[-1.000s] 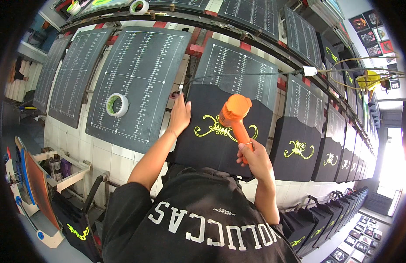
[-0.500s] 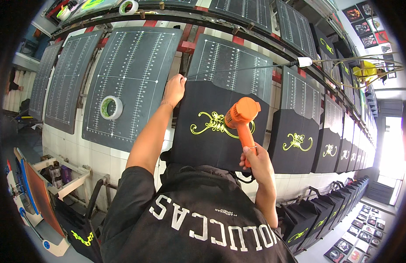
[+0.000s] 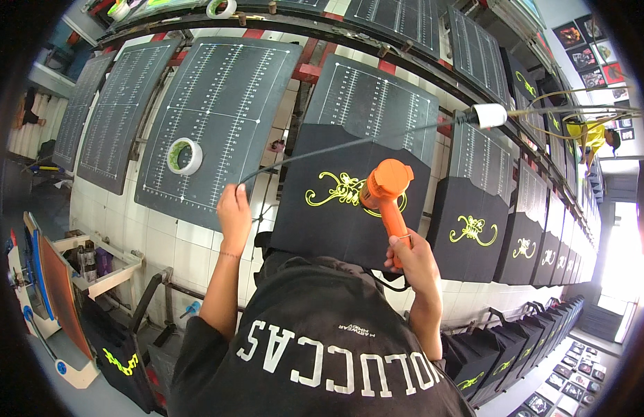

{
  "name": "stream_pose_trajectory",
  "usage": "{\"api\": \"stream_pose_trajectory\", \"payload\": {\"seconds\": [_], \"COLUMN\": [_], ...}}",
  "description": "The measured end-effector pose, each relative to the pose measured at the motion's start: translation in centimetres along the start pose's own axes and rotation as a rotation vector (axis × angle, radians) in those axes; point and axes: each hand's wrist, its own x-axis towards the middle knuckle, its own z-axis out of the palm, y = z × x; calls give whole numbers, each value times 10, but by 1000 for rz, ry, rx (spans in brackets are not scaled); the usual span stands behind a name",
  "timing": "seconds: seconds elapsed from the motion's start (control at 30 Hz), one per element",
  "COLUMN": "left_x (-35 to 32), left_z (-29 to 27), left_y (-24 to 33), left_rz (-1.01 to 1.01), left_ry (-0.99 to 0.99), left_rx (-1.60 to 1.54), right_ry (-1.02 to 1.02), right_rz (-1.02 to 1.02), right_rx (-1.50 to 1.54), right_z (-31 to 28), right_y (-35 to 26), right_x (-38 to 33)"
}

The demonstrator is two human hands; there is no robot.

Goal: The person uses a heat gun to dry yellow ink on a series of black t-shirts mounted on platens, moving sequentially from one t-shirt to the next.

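Note:
In my right hand (image 3: pixel 417 260) is an orange heat gun (image 3: pixel 388 179), gripped by its handle. Its nozzle sits over the neon yellow print (image 3: pixel 331 189) on a black fabric piece (image 3: pixel 311 235), hiding part of the design. My left hand (image 3: pixel 233 212) is closed on a black cord (image 3: pixel 322 151), left of the fabric and beside the near edge of a dark board. The cord stretches to a white connector (image 3: pixel 490 115) hanging at the right. Beneath the fabric lies a dark board with white ruled marks (image 3: pixel 367 90), its far part uncovered.
A roll of tape (image 3: pixel 184 156) rests on the neighbouring marked board (image 3: pixel 214 80). Printed black pieces (image 3: pixel 468 229) continue rightward, and more (image 3: pixel 475 347) stand behind me. A person in yellow (image 3: pixel 596 139) is far right. At lower left are wooden-framed screens (image 3: pixel 54 299).
My left hand has come down and left, drawing the cord with it. The connector has shifted slightly right and lower. The heat gun stays over the print.

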Motion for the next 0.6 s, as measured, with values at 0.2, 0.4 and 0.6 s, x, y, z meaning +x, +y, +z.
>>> {"api": "stream_pose_trajectory", "payload": {"seconds": [0.2,0.4,0.6], "left_x": [-34,-28,-26], "left_z": [-31,-13,15], "left_y": [-28,-67,-74], "left_rz": [-34,90,30], "left_ry": [118,167,174], "left_rx": [134,188,334], "right_ry": [-23,-107,-146], "right_rz": [-10,-72,-82], "right_rx": [-47,37,17], "right_z": [-9,-6,-3], "right_y": [-1,4,4], "right_x": [-5,8,9]}}
